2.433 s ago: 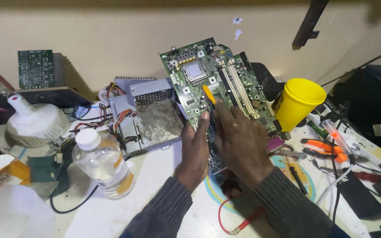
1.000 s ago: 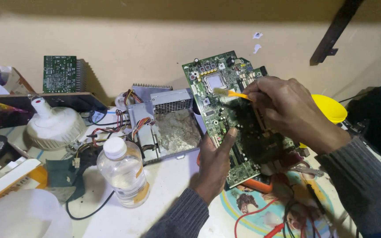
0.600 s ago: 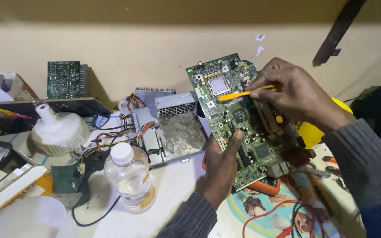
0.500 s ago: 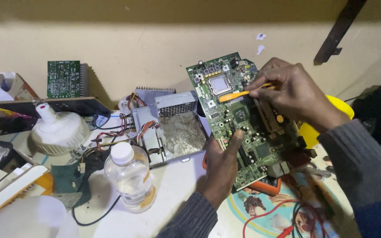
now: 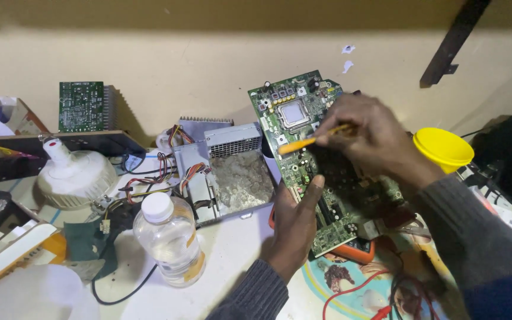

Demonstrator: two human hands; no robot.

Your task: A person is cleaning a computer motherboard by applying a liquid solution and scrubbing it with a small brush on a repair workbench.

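A green computer motherboard (image 5: 294, 121) stands tilted above the bench, its silver processor socket near the top. My left hand (image 5: 294, 228) grips its lower left edge from below, thumb up along the board. Over the board's middle, my right hand (image 5: 371, 139) is closed on a thin yellow-orange tool (image 5: 303, 143). The tool's tip points left and rests on the board just under the socket. My right hand hides the board's right half.
A dusty open power supply (image 5: 229, 172) with coloured wires sits left of the board. A clear plastic bottle (image 5: 170, 240) stands in front, a white lamp part (image 5: 75, 178) at left. A yellow funnel (image 5: 442, 147) is at right, an orange meter (image 5: 354, 252) and red leads below.
My right hand has slid the yellow tool lower and to the left across the board. Earlier it moved up from the board's lower part. My left hand keeps its grip.
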